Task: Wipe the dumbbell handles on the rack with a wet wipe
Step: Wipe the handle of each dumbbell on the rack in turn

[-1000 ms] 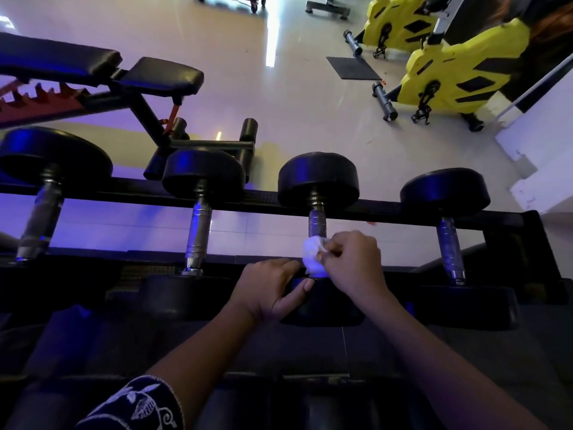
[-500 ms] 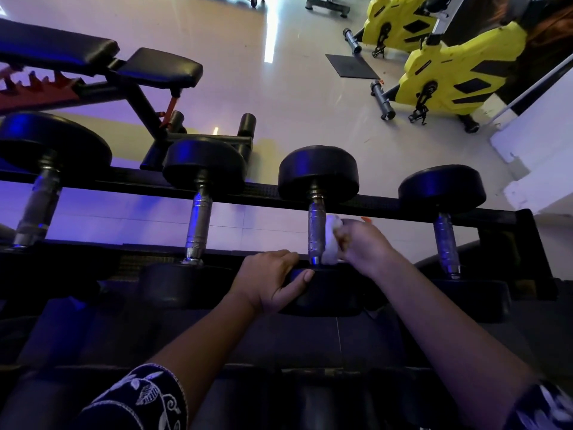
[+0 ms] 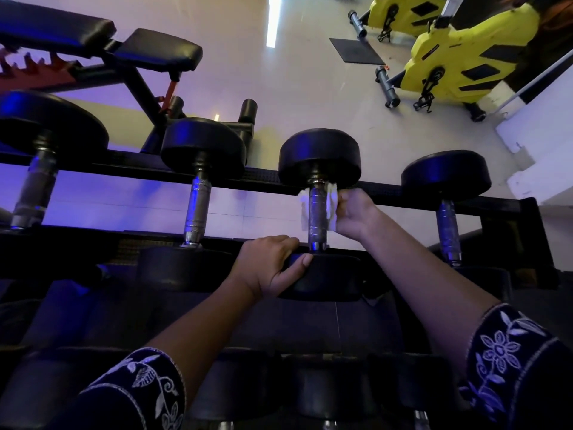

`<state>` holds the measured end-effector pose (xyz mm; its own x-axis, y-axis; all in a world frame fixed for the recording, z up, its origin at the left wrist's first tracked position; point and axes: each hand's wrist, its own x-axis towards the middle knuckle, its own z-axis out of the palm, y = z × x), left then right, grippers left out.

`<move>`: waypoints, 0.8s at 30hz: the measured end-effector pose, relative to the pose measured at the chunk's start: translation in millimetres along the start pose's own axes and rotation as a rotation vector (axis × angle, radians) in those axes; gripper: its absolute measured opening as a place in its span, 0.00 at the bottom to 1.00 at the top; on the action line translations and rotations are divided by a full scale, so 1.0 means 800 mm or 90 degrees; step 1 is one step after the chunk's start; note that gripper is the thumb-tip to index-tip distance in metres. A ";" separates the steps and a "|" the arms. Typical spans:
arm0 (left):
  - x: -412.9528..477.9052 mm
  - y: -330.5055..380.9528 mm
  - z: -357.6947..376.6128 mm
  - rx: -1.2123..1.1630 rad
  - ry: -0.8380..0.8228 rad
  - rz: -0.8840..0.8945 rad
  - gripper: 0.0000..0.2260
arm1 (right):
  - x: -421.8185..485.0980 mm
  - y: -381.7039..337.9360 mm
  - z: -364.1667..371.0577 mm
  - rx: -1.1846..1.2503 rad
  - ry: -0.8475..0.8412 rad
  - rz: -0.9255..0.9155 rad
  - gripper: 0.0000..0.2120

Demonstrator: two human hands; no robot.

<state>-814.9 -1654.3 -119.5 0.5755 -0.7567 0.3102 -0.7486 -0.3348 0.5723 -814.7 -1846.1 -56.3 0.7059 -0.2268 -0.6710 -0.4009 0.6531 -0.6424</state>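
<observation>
Right hand wraps wet wipe round dumbbell handle (left hand grips its head).

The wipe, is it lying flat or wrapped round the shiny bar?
Wrapped. The wipe shows white on both sides of the handle, and the right hand grips it there.

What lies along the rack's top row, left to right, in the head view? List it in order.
First handle → second handle → left hand, gripping third dumbbell → third handle, wipe around it → right hand → fourth handle.
</observation>
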 end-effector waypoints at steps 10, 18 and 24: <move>0.001 -0.002 0.002 0.001 0.002 0.006 0.23 | -0.009 -0.011 -0.020 -0.165 -0.019 0.020 0.08; 0.001 -0.004 0.003 0.005 -0.004 0.001 0.26 | -0.070 0.044 -0.030 -0.789 0.073 -0.224 0.09; -0.001 -0.001 0.001 0.007 -0.003 -0.005 0.24 | -0.023 0.026 0.017 -0.722 0.332 -0.371 0.17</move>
<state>-815.1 -1654.2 -120.6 0.5797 -0.7569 0.3017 -0.7474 -0.3465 0.5669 -828.1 -1818.5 -52.6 0.7369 -0.6685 -0.1006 -0.5551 -0.5133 -0.6546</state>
